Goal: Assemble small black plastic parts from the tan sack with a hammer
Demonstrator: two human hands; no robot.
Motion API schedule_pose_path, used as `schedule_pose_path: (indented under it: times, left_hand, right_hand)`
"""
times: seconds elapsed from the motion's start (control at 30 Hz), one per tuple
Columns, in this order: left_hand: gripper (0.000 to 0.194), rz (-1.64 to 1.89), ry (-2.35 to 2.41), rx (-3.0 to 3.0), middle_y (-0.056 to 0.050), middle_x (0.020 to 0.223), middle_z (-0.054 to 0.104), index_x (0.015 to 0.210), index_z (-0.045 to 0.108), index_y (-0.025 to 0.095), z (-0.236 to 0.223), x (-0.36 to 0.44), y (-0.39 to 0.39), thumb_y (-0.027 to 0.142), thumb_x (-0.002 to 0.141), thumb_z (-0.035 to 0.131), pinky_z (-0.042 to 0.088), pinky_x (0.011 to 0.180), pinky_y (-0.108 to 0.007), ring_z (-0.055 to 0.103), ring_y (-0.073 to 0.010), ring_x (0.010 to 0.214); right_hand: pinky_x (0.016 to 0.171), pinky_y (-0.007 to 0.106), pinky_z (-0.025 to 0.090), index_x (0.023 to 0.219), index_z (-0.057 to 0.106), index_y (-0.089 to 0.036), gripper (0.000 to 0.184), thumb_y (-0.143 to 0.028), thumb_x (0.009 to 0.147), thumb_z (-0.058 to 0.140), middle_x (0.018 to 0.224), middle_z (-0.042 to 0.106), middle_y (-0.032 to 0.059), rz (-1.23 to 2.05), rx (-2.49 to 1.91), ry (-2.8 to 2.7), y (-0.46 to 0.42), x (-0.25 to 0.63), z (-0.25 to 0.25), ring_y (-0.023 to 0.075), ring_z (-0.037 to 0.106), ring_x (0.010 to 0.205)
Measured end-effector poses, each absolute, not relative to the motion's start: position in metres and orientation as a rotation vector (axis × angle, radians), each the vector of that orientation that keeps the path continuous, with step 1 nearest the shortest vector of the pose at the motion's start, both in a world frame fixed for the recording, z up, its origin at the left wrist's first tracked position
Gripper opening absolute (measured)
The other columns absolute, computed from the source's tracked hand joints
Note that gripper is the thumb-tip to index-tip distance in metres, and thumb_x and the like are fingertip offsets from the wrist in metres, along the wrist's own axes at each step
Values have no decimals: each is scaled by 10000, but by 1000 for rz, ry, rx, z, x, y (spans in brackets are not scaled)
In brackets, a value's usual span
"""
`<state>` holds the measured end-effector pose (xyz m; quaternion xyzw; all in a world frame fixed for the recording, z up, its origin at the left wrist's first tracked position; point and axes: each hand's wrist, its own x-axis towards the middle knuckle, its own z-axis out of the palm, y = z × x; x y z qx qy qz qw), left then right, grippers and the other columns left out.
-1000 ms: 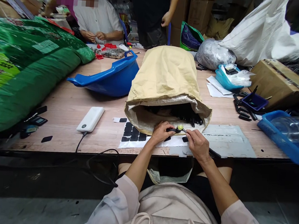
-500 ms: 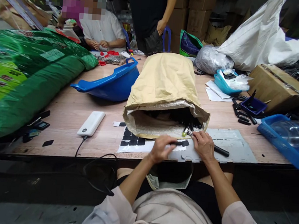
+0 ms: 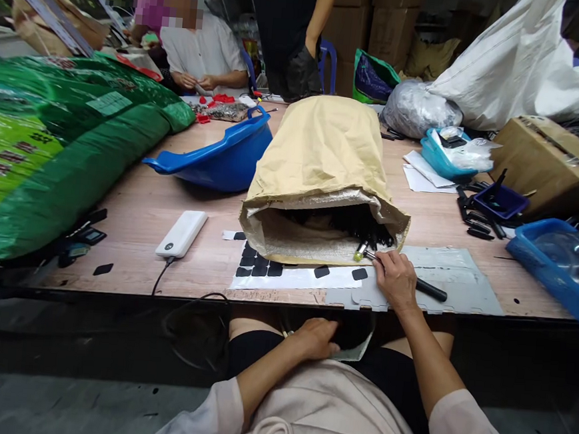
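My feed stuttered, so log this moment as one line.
right hand: grips hammer, head at sack mouth | left hand: over lap bag, grip unclear | sack: open, dark items inside | black pads: on white sheet

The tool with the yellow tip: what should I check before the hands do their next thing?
1. Tool held by the right hand: ok.
2. Left hand up at the table: not ok, it's below the edge, over the lap.
3. Left hand holding nothing: cannot tell.
4. Mouth of the big yellow bag open: ok.
5. Black squares all bunched together on the white strip: not ok, two sit apart.
6. White box with a cable out of the tool's way: looks ok.
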<state>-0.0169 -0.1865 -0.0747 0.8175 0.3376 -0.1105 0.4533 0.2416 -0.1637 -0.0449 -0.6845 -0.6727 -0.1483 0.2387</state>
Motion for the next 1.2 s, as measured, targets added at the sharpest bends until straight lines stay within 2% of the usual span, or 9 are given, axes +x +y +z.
schedule_pose_path:
  times: [0.1,0.17,0.27,0.33,0.43,0.53,0.67,0.83,1.2]
  left_hand:
    - [310,-264,292,1912,-28,937,791,1107,777,278,-23,-2,-169,481,875,749,552,767,-279,740,-211,838]
    - [318,43,412,1860,-22,874,765,1029,762,219,3,17,-142,493,985,607,525,698,-249,701,-158,733]
    - [309,643,1121,1994,-78,888,741,950,731,172,19,57,-90,446,1000,596,514,746,-293,691,-208,823]
    - [290,766,1457,1989,-136,954,746,988,723,162,16,82,-60,444,966,658,518,788,-341,709,-277,915]
    - [310,730,1610,1955,-172,935,756,1036,725,166,4,105,-36,440,895,758,511,765,-359,728,-335,927]
    - [235,725,1611,1927,-152,855,759,1011,749,185,-2,105,-33,383,886,765,494,734,-346,737,-328,883]
    - [215,766,1479,1996,-94,859,757,1055,769,201,6,71,-41,355,912,722,483,739,-318,711,-257,834]
    - [123,624,1089,2160,-2,830,713,945,775,219,-2,4,-44,278,837,777,460,695,-261,629,-165,755]
    - [179,532,1116,2191,-30,887,673,990,810,232,-28,9,-48,273,816,816,482,815,-302,634,-224,939]
  right_hand:
    - [783,348,360,1070,731,-213,216,-297,1006,543,939,668,74,-398,-1889,-1839,-163,241,-46,223,511,872]
    - [779,350,355,1075,732,-215,212,-293,1002,549,939,663,75,-386,-1896,-1843,-163,241,-46,225,507,881]
    - [777,346,350,1085,733,-220,211,-290,999,554,940,660,74,-375,-1893,-1851,-162,242,-46,226,503,883]
    - [784,341,350,1078,733,-219,207,-294,1001,556,938,663,71,-381,-1889,-1849,-162,242,-46,224,507,881]
    - [792,338,356,1060,733,-219,197,-298,1001,562,931,669,67,-393,-1888,-1843,-162,242,-46,224,520,884]
    - [790,339,359,1059,733,-224,191,-295,999,566,933,674,64,-391,-1897,-1841,-162,241,-45,224,526,885]
    - [786,338,358,1052,733,-219,184,-290,999,571,935,677,64,-384,-1902,-1832,-163,240,-45,221,524,880]
    - [775,336,361,1024,730,-213,151,-281,987,600,925,671,58,-427,-1896,-1826,-163,240,-46,219,522,879]
    - [754,332,376,1076,720,-185,269,-296,1062,475,917,691,76,-603,-1882,-1836,-164,239,-40,216,539,834]
